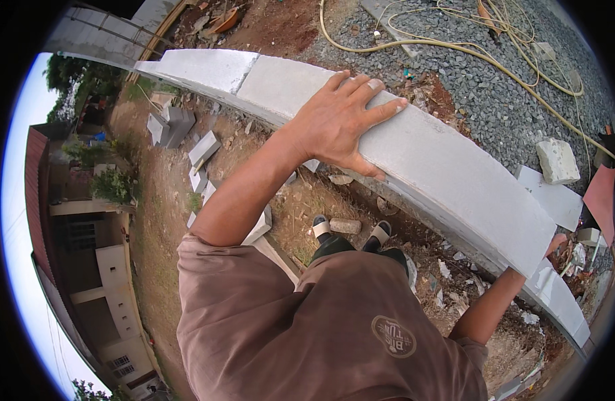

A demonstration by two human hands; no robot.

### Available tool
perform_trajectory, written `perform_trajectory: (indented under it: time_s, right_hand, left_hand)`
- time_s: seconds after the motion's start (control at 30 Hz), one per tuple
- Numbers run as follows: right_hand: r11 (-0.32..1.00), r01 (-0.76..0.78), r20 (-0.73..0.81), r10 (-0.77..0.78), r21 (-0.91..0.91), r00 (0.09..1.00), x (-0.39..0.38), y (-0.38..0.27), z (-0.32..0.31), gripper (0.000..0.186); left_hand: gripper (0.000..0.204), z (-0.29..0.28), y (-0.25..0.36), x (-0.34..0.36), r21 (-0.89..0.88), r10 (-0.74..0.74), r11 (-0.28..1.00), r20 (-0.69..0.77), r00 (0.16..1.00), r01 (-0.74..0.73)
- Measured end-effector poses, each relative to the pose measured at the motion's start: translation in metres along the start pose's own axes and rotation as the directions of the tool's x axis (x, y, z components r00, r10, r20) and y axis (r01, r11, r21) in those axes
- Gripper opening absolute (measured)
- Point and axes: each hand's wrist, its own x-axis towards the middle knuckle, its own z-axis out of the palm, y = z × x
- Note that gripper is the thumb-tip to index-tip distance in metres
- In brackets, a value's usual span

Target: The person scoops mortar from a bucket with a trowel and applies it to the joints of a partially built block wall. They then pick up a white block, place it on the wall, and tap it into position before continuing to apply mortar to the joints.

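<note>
A long pale grey lightweight block (454, 174) lies on top of a low wall that curves across the picture. My left hand (341, 120) rests on its upper face, fingers spread toward the far edge and thumb over the near edge. At the block's right end is my right hand (556, 244), mostly hidden by the block; only a bit of the fingers shows past the corner. Another block (281, 80) lies left of my left hand, beside a whiter one (204, 67) in the same row. Beyond my right hand the wall continues with a lower block (558, 294).
Grey gravel (481, 93) with a looping yellow hose (495, 60) lies beyond the wall. A rough block piece (557, 161) sits on a pale slab (551, 199) at right. Loose blocks (204, 148) lie on the dirt at left, near a building (100, 267). Rubble surrounds my feet.
</note>
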Motion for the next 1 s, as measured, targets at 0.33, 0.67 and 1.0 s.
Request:
perform_trajectory:
  time_s: [0.33,0.67,1.0]
  right_hand:
    - [0.992,0.109,0.271,-0.088,-0.062,0.958,0.001,0.0,0.035,0.114]
    - [0.982,0.135,0.122,-0.119,-0.131,0.985,-0.021,-0.019,0.035,0.106]
    - [0.668,0.002,-0.421,-0.472,-0.744,0.775,-0.031,0.015,-0.164,0.079]
  left_hand:
    - [0.108,0.003,-0.002,-0.006,-0.051,0.003,0.999,-0.048,0.999,-0.006]
    - [0.109,0.011,-0.005,-0.006,0.029,0.004,1.0,-0.109,0.994,-0.001]
    - [0.087,-0.102,-0.046,-0.139,-0.143,-0.352,0.935,-0.265,0.898,0.324]
